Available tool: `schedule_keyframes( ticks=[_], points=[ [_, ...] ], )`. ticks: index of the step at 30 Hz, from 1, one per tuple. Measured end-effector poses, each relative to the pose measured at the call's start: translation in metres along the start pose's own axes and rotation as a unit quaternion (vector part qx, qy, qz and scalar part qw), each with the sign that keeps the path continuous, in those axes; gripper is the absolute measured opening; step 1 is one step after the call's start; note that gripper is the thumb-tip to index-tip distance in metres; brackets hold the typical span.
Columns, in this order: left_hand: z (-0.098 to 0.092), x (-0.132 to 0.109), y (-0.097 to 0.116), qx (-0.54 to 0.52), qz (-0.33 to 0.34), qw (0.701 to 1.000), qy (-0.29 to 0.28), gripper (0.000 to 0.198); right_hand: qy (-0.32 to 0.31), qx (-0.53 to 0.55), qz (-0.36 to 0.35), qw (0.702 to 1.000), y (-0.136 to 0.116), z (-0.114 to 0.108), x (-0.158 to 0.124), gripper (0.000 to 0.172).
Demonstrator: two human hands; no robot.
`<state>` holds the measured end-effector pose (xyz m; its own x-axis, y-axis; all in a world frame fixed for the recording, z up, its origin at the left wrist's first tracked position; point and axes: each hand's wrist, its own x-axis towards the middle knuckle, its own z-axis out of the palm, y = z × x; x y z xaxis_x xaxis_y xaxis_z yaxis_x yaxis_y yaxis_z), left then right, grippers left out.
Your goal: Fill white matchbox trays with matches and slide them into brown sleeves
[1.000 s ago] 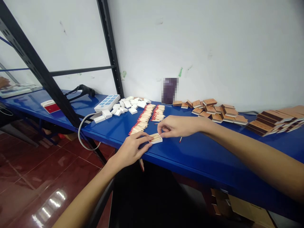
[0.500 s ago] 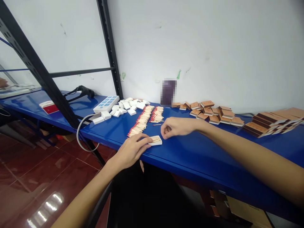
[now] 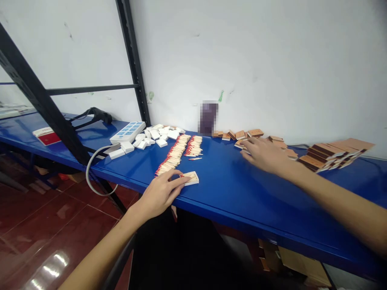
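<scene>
**Clerk:** Head view, entry one: left hand (image 3: 161, 192).

**Checker:** Fingers loosely curled, their tips pinning the match tray (image 3: 190, 177) by its left end. The tray is full of red-tipped sticks and has no cover. It lies near the front edge of the surface (image 3: 242, 193), just beside the near end of the long match row (image 3: 173, 156).

**Clerk:** Hazard?

**Checker:** A nudge from that hand could slide the tray over the front edge, or tip it and spill the sticks. The same nudge could push into the long match row and scatter it.

**Clerk:** Entry two: right hand (image 3: 266, 155).

**Checker:** Flat, fingers spread, holding nothing. It lies over the brown sleeves (image 3: 255, 133) toward the back edge. Whether it touches them cannot be told.

**Clerk:** Hazard?

**Checker:** The sleeves sit in a loose heap, so a broad grab may take several or shove some toward the stacked sleeves (image 3: 329, 153) at the right. The hands are well apart, and with attention on the reach the tray is guarded by touch alone.

**Clerk:** Remaining entries?

**Checker:** One loose match (image 3: 195, 158) lies between the short match row (image 3: 194, 146) and the tray, where a passing forearm could roll it. The white empty trays (image 3: 157, 136) and the power strip (image 3: 127, 132) are at the back left, well apart from both hands.
</scene>
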<state>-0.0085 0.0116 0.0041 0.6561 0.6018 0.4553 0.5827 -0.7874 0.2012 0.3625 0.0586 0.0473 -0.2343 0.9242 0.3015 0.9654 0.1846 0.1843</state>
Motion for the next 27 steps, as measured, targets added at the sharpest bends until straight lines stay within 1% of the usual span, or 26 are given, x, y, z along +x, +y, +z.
schedule_keyframes(
  ticks=[1,3,5,8,10,12,14,16,18,22,24,27],
  points=[
    [0.0,0.0,0.0,0.001,-0.003,1.0,0.005,0.034,0.007,0.002,0.002,1.0,0.004,0.01,-0.012,0.039],
    [0.001,-0.001,0.0,0.003,-0.004,1.0,0.014,0.034,0.009,0.039,0.007,0.999,0.007,0.027,-0.029,0.041],
    [0.002,-0.002,-0.001,0.003,0.002,1.0,0.02,0.035,0.023,0.083,-0.013,0.996,0.005,0.036,-0.037,0.039],
    [0.002,-0.003,-0.002,0.009,0.012,1.0,0.017,0.039,0.075,0.118,-0.039,0.989,-0.001,0.038,-0.035,0.037],
    [0.002,-0.003,-0.004,0.021,0.006,1.0,0.007,0.041,0.106,0.113,-0.024,0.988,-0.001,0.035,-0.031,0.04],
    [0.002,-0.003,-0.007,0.032,0.004,0.999,0.003,0.041,0.094,0.118,-0.016,0.988,0.001,0.033,-0.027,0.043],
    [0.002,-0.003,-0.008,0.036,0.009,0.999,0.001,0.041,0.049,0.149,-0.028,0.987,0.003,0.03,-0.025,0.044],
    [0.002,-0.002,-0.01,0.038,0.012,0.999,-0.001,0.042,0.012,0.187,-0.049,0.981,-0.001,0.023,-0.028,0.042],
    [0.001,-0.002,-0.01,0.034,0.014,0.999,-0.005,0.042,-0.003,0.228,-0.07,0.971,-0.016,0.014,-0.034,0.038],
    [-0.002,-0.003,-0.009,0.023,0.012,0.999,-0.026,0.041,-0.039,0.321,-0.138,0.936,-0.065,-0.006,-0.052,0.034],
    [-0.004,-0.003,-0.007,0.016,0.007,0.999,-0.043,0.041,-0.042,0.347,-0.159,0.923,-0.087,-0.012,-0.058,0.032],
    [-0.009,-0.001,-0.001,-0.009,-0.002,0.998,-0.069,0.04,-0.04,0.379,-0.162,0.91,-0.103,-0.013,-0.061,0.03]
  ],
)
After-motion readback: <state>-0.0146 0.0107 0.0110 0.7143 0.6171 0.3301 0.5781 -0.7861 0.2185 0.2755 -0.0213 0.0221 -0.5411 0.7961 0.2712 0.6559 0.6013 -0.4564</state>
